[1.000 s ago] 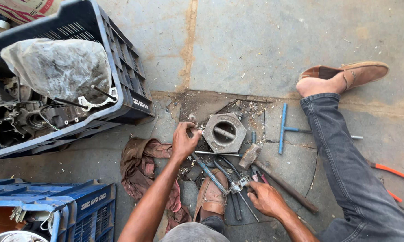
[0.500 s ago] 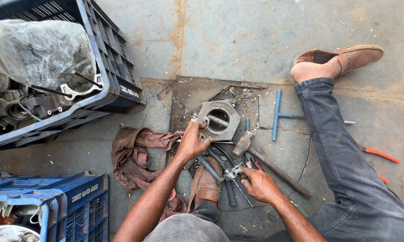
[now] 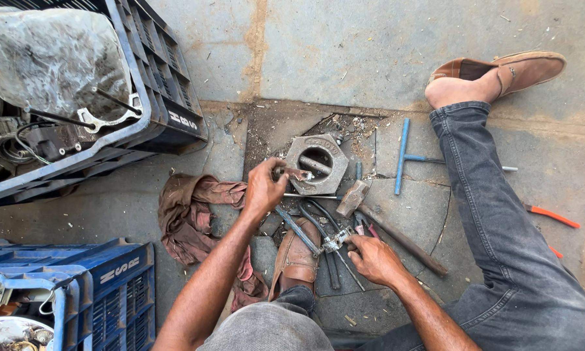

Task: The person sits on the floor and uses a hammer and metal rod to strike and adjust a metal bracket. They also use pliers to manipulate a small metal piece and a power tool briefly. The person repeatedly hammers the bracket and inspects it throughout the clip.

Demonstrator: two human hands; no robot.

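Pinching a small rusty part [image 3: 297, 173] at the near rim of the octagonal metal block [image 3: 317, 164], I am steadying it with my left hand [image 3: 264, 189], while my right hand [image 3: 372, 257], nearer me than the block, is curling its fingers around a small metal tool [image 3: 336, 241].

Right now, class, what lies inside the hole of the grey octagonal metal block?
A short metal bar crosses the hole of the octagonal block, dark beneath. The left hand holds a small part at its rim; the hole's bottom stays hidden.
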